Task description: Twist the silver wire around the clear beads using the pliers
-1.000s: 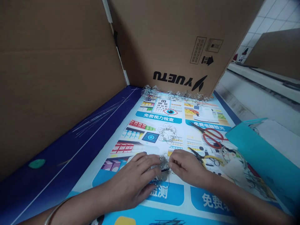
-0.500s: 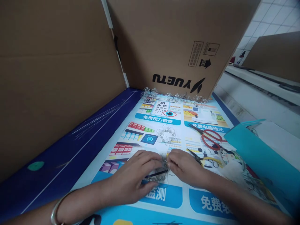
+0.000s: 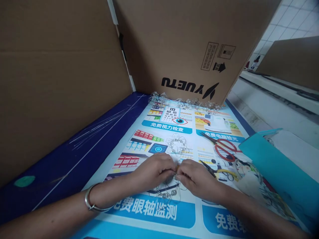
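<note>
My left hand and my right hand meet over the printed sheet, fingers pinched close together. Between them they hold a beaded wire ring with looped wire petals, whose lower part hangs toward me below the fingertips. The exact spot of the pinch is partly covered by the fingers. Just beyond the hands lies a second beaded wire ring, flat on the sheet. A silver bangle circles my left wrist.
Red-handled scissors and yellow-handled pliers lie right of my hands. A teal box stands at the right. More wire pieces line the foot of the cardboard wall. Loose straight wires lie at left.
My left hand has moved up and away from me, its spread fingers closing into a pinch beside the right hand. More of the ring's lower part now shows.
</note>
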`<state>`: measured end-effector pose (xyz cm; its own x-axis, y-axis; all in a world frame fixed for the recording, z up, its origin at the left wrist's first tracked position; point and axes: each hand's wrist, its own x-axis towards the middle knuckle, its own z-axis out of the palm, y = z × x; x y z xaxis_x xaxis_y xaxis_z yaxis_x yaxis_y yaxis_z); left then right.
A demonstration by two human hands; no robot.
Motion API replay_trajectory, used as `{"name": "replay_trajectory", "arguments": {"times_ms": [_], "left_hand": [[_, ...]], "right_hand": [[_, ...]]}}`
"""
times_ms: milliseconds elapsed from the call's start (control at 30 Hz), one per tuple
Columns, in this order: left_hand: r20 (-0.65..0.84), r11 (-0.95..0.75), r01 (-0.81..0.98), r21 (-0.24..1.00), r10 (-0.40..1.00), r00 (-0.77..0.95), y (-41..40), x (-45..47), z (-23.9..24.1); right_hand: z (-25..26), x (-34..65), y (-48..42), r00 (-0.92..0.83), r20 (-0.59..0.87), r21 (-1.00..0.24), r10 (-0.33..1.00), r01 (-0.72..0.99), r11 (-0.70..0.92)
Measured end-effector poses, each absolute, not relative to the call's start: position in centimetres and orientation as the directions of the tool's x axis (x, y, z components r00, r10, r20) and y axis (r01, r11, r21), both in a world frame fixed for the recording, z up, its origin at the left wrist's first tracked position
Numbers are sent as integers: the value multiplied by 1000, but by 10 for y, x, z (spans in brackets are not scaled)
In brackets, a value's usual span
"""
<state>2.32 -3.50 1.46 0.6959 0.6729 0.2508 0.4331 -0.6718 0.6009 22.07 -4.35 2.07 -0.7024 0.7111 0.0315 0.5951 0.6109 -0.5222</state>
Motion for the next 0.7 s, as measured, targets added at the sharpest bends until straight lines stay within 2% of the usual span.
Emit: {"name": "replay_trajectory", "arguments": {"times_ms": [200, 300, 400, 533, 700], "left_hand": [[223, -609, 436, 663, 716, 662, -36, 16, 9], [219, -599, 439, 669, 724, 654, -37, 13, 10], [201, -591, 472, 654, 738, 645, -39, 10, 11], [200, -595, 532, 603, 758, 620, -41, 9, 12], [173, -573, 553, 604, 773, 611, -43, 8, 14]], "right_hand": [[40, 232, -41, -684, 34, -467, 729, 634, 617], [50, 237, -48, -725, -60, -302, 686, 668, 680], [51, 236, -61, -735, -86, -206, 672, 673, 710], [43, 233, -76, -719, -64, -96, 692, 694, 713], [30, 231, -83, -733, 4, 36, 680, 679, 733]]}}
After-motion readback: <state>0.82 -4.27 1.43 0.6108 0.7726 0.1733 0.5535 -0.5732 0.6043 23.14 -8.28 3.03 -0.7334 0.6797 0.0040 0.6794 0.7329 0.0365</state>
